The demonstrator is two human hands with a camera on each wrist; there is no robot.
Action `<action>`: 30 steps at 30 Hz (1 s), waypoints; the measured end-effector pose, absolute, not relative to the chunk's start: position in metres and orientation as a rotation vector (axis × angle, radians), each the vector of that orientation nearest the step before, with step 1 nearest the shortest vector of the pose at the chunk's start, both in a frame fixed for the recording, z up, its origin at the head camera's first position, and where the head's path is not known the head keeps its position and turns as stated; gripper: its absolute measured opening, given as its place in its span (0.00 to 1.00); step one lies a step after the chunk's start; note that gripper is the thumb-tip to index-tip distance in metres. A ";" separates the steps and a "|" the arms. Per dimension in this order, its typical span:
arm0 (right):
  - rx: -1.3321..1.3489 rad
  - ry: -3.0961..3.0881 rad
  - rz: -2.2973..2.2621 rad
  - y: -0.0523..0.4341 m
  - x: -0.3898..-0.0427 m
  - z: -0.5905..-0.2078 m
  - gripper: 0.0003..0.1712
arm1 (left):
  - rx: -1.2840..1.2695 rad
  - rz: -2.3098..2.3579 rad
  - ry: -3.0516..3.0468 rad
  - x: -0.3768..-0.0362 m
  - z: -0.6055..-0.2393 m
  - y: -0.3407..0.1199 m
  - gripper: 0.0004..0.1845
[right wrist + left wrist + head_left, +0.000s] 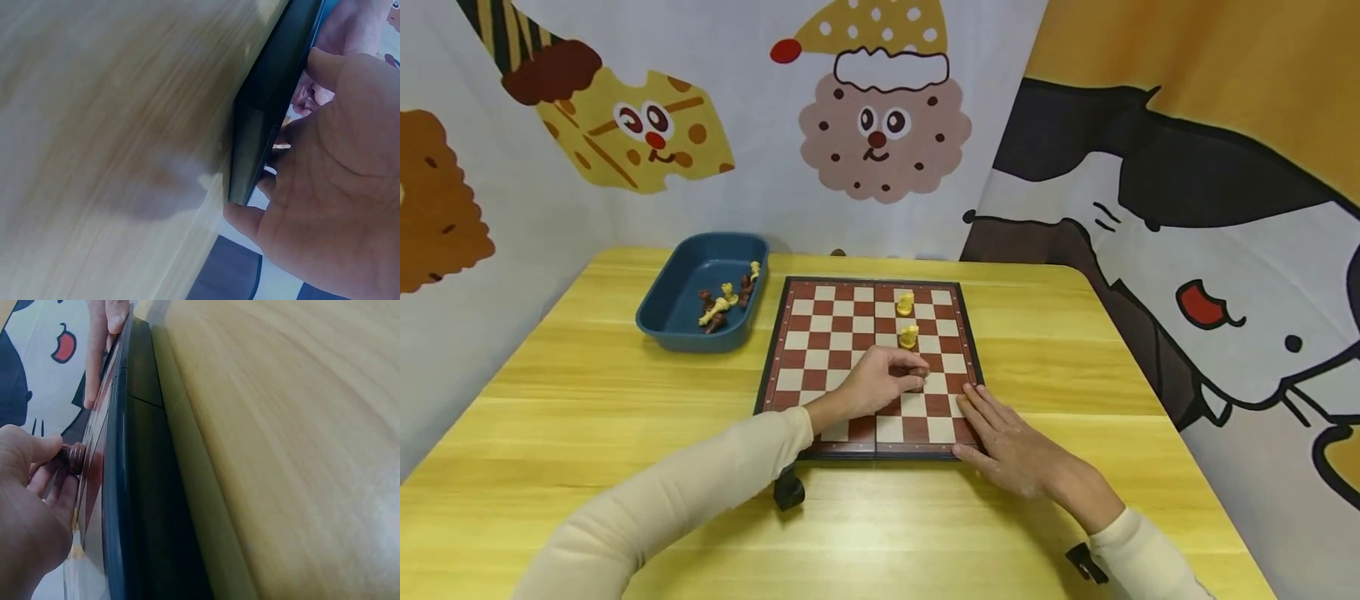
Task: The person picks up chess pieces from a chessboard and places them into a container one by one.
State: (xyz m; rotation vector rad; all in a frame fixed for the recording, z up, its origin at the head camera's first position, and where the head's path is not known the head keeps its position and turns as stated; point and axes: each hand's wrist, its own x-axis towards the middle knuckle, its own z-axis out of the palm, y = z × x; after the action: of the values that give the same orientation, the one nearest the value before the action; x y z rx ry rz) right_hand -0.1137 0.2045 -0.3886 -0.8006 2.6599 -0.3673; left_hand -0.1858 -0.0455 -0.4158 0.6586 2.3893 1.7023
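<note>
Over the right half of a chessboard, my left hand pinches a small brown chess piece between thumb and fingers. In the left wrist view its base meets the board's surface, and the fingers hide part of it. Two yellow chess pieces stand just beyond that hand, one behind the other on the board. My right hand rests at the board's front right corner, its straight fingers lying over the edge. The right wrist view shows this hand's palm beside the dark side of the board.
A blue tub stands left of the board's far corner, holding several yellow and brown chess pieces. The wooden table reaches back to a cloth printed with cartoon figures.
</note>
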 end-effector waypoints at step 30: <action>-0.802 2.677 -0.340 0.208 -0.116 -0.401 0.47 | 0.693 1.688 2.371 -0.183 -0.410 -0.051 0.12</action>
State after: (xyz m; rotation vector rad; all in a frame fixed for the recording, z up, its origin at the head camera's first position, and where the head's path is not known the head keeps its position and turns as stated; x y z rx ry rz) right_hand -0.1163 0.2075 -0.4013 -0.8022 2.6771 -0.3399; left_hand -0.1835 -0.0507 -0.4101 0.6928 2.3706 1.6875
